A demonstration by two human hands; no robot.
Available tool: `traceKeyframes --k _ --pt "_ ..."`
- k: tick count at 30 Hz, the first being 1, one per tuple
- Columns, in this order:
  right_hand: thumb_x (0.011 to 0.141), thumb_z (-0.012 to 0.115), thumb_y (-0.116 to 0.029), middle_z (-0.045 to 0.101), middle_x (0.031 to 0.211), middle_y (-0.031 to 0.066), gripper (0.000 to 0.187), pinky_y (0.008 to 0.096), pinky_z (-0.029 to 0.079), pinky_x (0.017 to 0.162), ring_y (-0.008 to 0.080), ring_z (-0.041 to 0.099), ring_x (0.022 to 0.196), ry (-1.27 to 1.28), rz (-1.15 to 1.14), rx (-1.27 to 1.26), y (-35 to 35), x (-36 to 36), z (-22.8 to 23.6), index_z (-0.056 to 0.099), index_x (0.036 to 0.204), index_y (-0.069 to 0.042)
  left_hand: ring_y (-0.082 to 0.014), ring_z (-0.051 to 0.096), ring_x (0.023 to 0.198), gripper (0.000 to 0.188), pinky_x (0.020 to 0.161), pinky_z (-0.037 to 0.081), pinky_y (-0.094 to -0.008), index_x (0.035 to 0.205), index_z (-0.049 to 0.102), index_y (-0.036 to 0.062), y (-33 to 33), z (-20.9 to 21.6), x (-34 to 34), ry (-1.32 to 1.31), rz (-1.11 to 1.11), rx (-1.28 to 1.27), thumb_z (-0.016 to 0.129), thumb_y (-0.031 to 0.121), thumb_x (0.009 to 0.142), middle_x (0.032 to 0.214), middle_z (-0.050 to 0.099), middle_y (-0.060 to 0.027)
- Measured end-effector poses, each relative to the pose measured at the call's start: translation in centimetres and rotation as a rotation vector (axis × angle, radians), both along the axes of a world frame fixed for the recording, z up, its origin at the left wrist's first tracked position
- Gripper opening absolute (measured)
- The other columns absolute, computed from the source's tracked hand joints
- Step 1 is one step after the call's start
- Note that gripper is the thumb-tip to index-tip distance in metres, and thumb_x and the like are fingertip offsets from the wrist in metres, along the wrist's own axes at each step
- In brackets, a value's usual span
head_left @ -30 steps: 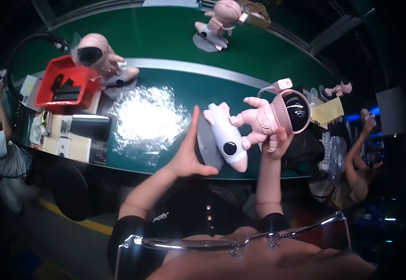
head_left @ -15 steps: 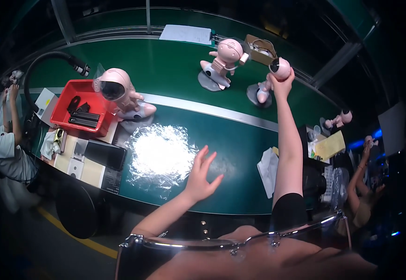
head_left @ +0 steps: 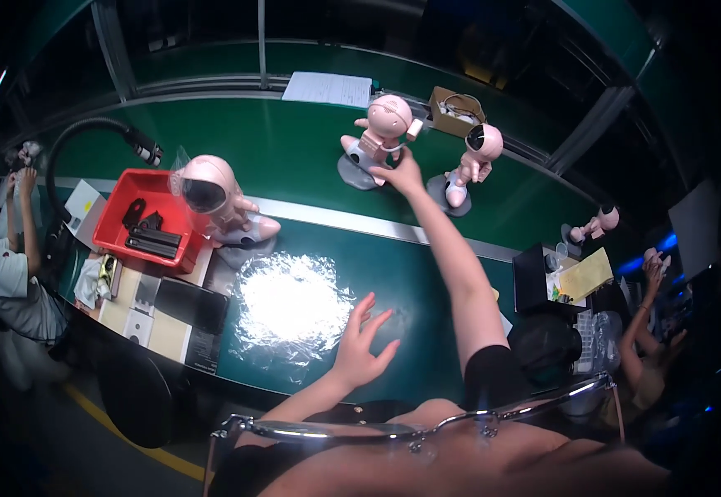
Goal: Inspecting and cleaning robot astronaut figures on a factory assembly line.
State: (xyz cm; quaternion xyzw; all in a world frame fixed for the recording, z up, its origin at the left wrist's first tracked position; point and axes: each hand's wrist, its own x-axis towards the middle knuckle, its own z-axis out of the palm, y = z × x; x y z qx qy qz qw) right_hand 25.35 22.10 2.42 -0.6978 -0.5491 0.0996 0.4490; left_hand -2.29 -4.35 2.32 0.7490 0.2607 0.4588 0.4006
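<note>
A pink astronaut figurine (head_left: pixel 389 118) riding a grey-and-pink rocket stands on a flat grey base on the far green strip. My right hand (head_left: pixel 402 172) reaches to its lower part, thumb and fingers around the rocket's tail end. To its right stands a second astronaut figurine (head_left: pixel 483 142) with a dark visor, untouched. A third, nearer astronaut figurine (head_left: pixel 211 178) has clear film around its head, at the left. My left hand (head_left: pixel 364 348) hovers open over the near bench, fingers spread, beside a shiny clear plastic sheet (head_left: pixel 290 311).
A red bin (head_left: pixel 112 211) with black parts stands at the left, below a black flexible hose (head_left: pixel 70 137). Along the back lie a paper sheet (head_left: pixel 327 88) and a small cardboard box (head_left: pixel 458 112). A metal strip (head_left: pixel 335 217) crosses the bench. Other people work on both sides.
My right hand has let go of the right figurine's head and moved left to the middle figurine's lower part. My left hand stays open over the bench. The view has tilted slightly.
</note>
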Motion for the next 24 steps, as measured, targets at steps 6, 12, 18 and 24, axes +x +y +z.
traceKeyframes --k 6,12,18,24 --pt "0.053 0.087 -0.017 0.065 0.1 0.0087 0.066 0.0306 0.05 0.08 0.0181 0.063 0.088 0.349 -0.026 0.099 2.9 -2.3 -2.8 0.058 0.111 -0.004 -0.0332 0.05 0.113 0.04 0.091 0.045 -0.0388 0.111 0.058 0.0009 0.5 -0.2 0.1 -0.077 0.164 0.134 0.068 0.004 0.072 0.129 0.041 -0.021" --pt "0.058 0.086 -0.01 0.055 0.118 0.0093 0.075 0.0351 0.045 0.093 0.0186 0.055 0.108 0.569 0.51 0.065 -9.7 -4.6 1.0 0.047 0.122 -0.004 -0.0363 0.042 0.119 0.064 0.101 0.034 -0.0433 0.129 0.033 -0.008 0.8 -0.6 -0.9 -0.265 0.362 0.251 0.061 0.009 0.074 0.127 0.04 -0.0244" --pt "0.06 0.081 -0.009 0.057 0.118 0.0069 0.066 0.0347 0.043 0.095 0.0182 0.054 0.11 0.482 0.776 -0.188 -25.9 -7.3 9.6 0.053 0.12 -0.007 -0.0356 0.038 0.127 0.089 0.104 0.033 -0.0425 0.138 0.022 -0.0077 2.2 3.4 -0.9 -0.369 0.09 0.093 0.074 0.019 0.072 0.138 0.032 -0.023" --pt "0.051 0.09 -0.02 0.057 0.118 0.0093 0.08 0.033 0.042 0.096 0.0203 0.053 0.11 0.278 0.807 -0.454 -29.9 -5.3 5.1 0.052 0.121 -0.005 -0.0364 0.036 0.129 0.105 0.104 0.033 -0.0393 0.141 0.018 -0.0064 1.3 8.9 1.2 -0.18 -0.156 0.203 0.074 0.047 0.071 0.139 0.035 -0.0276"
